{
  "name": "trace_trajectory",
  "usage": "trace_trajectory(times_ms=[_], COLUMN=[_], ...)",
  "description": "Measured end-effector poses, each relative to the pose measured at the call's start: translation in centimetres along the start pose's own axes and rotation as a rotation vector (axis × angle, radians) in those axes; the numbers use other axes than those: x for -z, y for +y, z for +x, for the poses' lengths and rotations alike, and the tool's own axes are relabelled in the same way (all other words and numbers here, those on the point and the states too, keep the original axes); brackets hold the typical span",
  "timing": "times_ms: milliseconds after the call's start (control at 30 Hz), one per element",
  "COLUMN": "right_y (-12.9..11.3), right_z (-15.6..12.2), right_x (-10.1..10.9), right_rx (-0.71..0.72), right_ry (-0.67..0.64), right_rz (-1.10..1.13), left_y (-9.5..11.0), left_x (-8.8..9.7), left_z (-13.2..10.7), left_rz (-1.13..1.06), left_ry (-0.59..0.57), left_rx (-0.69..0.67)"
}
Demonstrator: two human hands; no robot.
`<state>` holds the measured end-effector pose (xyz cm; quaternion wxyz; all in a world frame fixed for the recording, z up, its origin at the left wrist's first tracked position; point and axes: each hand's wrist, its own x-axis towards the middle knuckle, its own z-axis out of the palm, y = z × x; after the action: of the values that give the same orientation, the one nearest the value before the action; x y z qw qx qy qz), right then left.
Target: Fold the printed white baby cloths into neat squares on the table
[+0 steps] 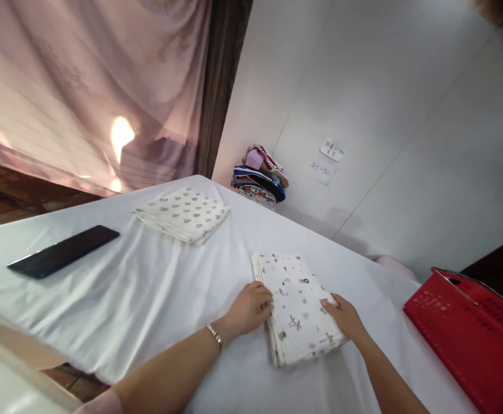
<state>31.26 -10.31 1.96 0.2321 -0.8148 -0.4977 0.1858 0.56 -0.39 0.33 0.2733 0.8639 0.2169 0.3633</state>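
Note:
A folded white cloth with small grey prints (296,305) lies on the white-covered table (148,299) near the front. My left hand (251,307) rests against its left edge with the fingers curled onto the folds. My right hand (344,316) lies on its right side, fingers pressed flat on the fabric. A second folded printed cloth (184,214) sits farther back on the table, away from both hands.
A black phone (64,251) lies at the table's left. A red plastic basket (475,336) stands at the right edge. A pile of colourful folded fabrics (260,175) sits against the white wall, below paper labels (326,161). A curtain hangs behind.

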Motion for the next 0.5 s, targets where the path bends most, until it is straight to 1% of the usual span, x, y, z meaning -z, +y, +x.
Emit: trace_trajectory(times_ms=[100,133,200,267,367,433,500], right_y=[1.1,1.1,0.2,-1.7,-5.9,-8.9,-11.6], right_z=[1.0,1.3,1.9,2.5,3.7,4.5,5.4], right_x=[0.5,0.5,0.1,-0.9,-3.3,-5.3,-7.5], right_rx=[-0.034,-0.04,0.002,0.113,0.293,0.39,0.461], right_ry=[-0.052,-0.046,0.023,0.099,0.105,0.065,-0.013], right_rz=[-0.161,-0.219,-0.282,-0.271,-0.187,-0.151,-0.156], left_y=[0.7,0.8,0.8,0.6,0.6,0.6,0.7], left_x=[-0.3,-0.4,-0.5,-0.5,-0.4,-0.3,-0.2], left_z=[-0.1,-0.1,-0.1,-0.1,-0.1,-0.1,-0.2], left_rz=[-0.049,-0.059,-0.07,-0.073,-0.07,-0.076,-0.092], left_ry=[-0.076,-0.085,-0.091,-0.094,-0.101,-0.108,-0.119], left_rx=[-0.086,-0.101,-0.113,-0.117,-0.104,-0.092,-0.088])
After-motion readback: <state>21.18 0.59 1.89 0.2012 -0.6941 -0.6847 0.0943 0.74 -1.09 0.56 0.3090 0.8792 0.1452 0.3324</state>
